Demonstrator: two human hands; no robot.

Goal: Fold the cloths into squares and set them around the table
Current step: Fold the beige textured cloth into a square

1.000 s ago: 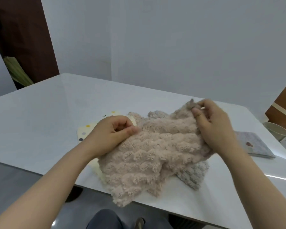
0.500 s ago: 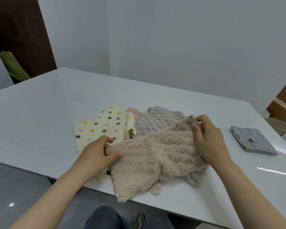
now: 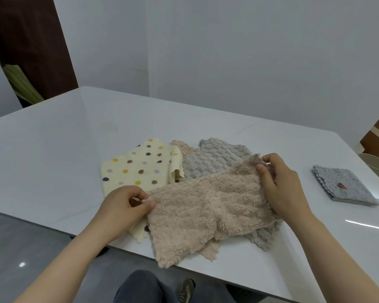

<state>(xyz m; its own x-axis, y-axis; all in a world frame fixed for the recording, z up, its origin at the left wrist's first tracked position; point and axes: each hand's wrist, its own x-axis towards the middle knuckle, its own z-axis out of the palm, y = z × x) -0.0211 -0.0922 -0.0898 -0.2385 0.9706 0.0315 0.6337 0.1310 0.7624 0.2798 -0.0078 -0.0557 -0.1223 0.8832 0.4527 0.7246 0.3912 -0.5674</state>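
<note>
Pinching the beige cloth (image 3: 206, 206) at two corners, both hands held it stretched across the lower middle of the frame, its bottom corner reaching the near edge of the bench (image 3: 74, 138). The left hand (image 3: 127, 206) nipped the left corner between thumb and fingers; the right hand (image 3: 280, 182) gripped the upper right corner likewise. Beneath lay a dotted cloth (image 3: 138, 165) at left and a grey cloth (image 3: 212, 162) behind, both unfolded. A folded cloth (image 3: 344, 186) sat well apart at right.
</note>
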